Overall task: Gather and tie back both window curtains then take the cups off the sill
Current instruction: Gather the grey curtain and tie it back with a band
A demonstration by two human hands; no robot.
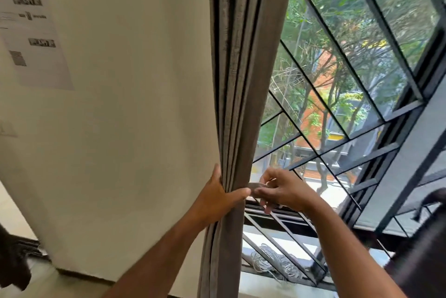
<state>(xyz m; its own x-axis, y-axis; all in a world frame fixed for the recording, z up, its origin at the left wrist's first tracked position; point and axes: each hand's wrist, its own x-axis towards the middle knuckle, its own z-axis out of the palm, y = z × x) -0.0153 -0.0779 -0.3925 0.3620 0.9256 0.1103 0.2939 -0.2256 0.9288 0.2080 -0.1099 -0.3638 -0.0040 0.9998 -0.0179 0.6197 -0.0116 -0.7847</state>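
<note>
A grey-brown curtain (241, 68) hangs bunched in folds at the left edge of the window. My left hand (220, 195) grips the gathered folds at about waist height, thumb across the front. Just to the right, my right hand (281, 189) pinches a grey tie-back strap (255, 186) that reaches the curtain beside my left thumb. No cups show in this view, and the second curtain is out of sight.
The window (350, 80) has black bars and a black frame, with trees and a brick building outside. A coil of white cable (270, 261) lies on the ledge below. A printed sheet (33, 39) hangs on the cream wall. A dark object (424, 249) stands at the right.
</note>
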